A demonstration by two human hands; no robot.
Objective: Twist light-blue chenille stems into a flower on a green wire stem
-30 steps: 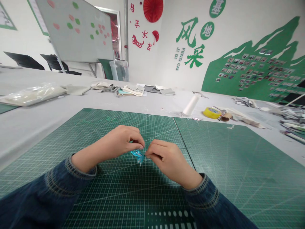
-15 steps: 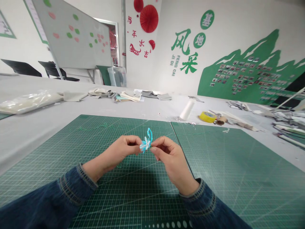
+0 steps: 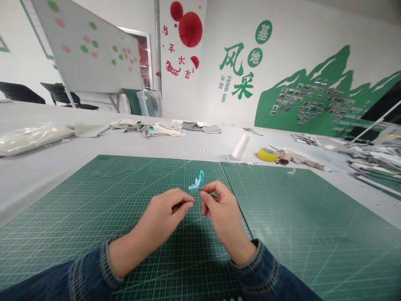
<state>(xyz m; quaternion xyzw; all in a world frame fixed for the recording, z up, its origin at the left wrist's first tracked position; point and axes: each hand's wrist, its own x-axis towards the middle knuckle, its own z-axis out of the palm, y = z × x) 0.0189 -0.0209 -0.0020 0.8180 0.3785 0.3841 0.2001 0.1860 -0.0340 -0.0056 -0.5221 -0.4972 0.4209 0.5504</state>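
My right hand (image 3: 221,209) pinches the turquoise beaded ornament (image 3: 197,184) (light, fragile) at its base; left hand (image 3: 167,213), at 9 o'clock, fingertips together, empty.

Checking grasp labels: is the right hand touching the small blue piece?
Touching. The head view shows the right hand pinching the blue piece at its fingertips, no gap. The left hand sits just beside it.

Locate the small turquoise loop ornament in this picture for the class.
In the head view, the turquoise loop ornament is near the centre, pinched in the right hand fingertips, just beyond the left hand, above the green cutting mat.
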